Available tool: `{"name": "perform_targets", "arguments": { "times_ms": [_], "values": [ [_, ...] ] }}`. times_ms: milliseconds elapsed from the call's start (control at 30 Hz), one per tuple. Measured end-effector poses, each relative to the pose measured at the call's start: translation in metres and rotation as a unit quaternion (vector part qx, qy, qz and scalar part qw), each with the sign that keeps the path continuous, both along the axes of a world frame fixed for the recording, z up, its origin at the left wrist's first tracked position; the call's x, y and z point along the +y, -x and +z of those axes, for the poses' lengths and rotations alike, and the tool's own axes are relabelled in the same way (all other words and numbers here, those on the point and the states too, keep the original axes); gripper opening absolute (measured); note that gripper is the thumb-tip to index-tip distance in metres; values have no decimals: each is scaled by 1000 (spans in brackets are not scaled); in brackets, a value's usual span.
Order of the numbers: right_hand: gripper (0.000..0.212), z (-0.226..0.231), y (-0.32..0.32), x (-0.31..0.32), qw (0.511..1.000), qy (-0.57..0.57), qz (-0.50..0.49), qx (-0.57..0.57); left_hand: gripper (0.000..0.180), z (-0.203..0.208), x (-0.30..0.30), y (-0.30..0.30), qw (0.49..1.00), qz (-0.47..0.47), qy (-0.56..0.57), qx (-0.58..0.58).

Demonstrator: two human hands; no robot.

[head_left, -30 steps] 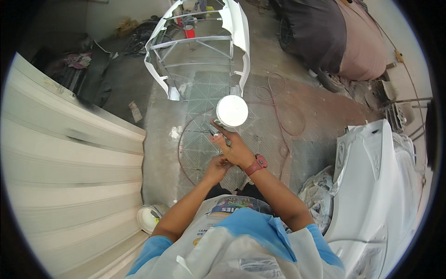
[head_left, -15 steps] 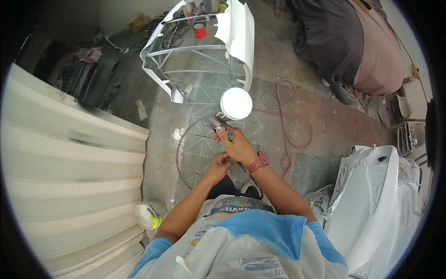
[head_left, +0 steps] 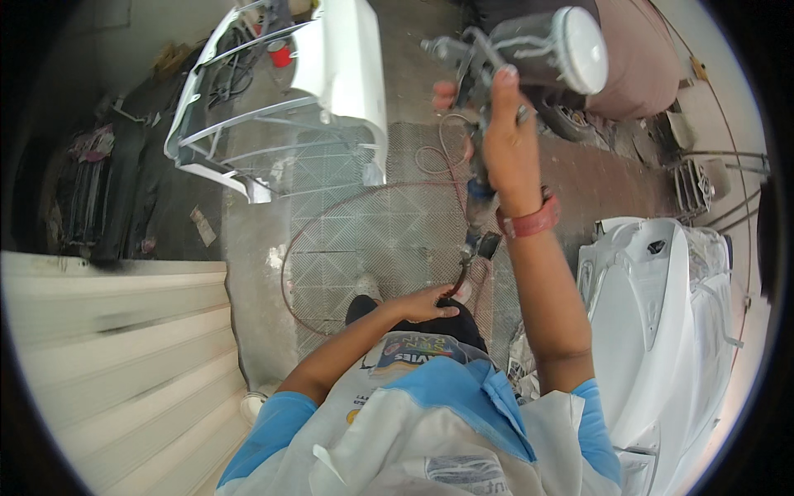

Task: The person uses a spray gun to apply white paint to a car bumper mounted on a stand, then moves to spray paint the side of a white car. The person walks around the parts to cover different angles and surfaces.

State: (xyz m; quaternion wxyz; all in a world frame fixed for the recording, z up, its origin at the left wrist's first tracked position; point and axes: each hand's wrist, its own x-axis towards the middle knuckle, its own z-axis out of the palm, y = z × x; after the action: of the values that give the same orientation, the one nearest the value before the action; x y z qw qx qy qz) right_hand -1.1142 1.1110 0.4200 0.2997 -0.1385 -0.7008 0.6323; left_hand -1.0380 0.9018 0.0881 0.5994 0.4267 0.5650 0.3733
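My right hand (head_left: 509,153), with a red watch at its wrist, is closed around a spray gun (head_left: 475,78) raised ahead of me. The gun is tilted so that its cup, with a round white lid (head_left: 585,50), points to the right. Its nozzle side faces left. From the bottom of the handle an air hose (head_left: 463,277) curves down to my left hand (head_left: 428,304). My left hand is closed around that hose in front of my dark trousers. Some of my fingers on the gun are hidden behind it.
A white car body panel (head_left: 351,78) on a metal frame stands ahead left, a red can (head_left: 279,54) beyond it. Large white panels (head_left: 637,322) stand at the right. A covered vehicle (head_left: 633,58) is at the far right. The hose loops over the patterned floor (head_left: 356,223).
My right hand has lifted the spray gun up and to the right, tipping its cup sideways. My left hand has moved away from the gun and down the hose. The view has shifted.
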Motion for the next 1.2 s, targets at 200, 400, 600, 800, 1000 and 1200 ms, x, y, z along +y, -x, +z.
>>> {"name": "perform_targets", "arguments": {
  "times_ms": [200,400,600,800,1000,1200],
  "values": [
    [77,55,-39,141,997,7,-72,34,45,-56,76,-17,962,-138,162,174],
    [69,71,-87,276,976,-61,-209,24,43,-96,132,-69,894,-101,328,288],
    [74,50,-135,417,986,-44,-119,-106,36,-122,172,-73,795,-16,452,405],
    [73,-27,-158,494,957,8,-254,-138,29,-121,198,-25,765,94,443,459],
    [77,-104,-118,503,970,-101,-137,-172,21,-138,242,-36,806,133,389,426],
    [61,-197,-91,481,923,-130,-23,-361,23,-136,261,67,744,252,185,591]
  ]
}}
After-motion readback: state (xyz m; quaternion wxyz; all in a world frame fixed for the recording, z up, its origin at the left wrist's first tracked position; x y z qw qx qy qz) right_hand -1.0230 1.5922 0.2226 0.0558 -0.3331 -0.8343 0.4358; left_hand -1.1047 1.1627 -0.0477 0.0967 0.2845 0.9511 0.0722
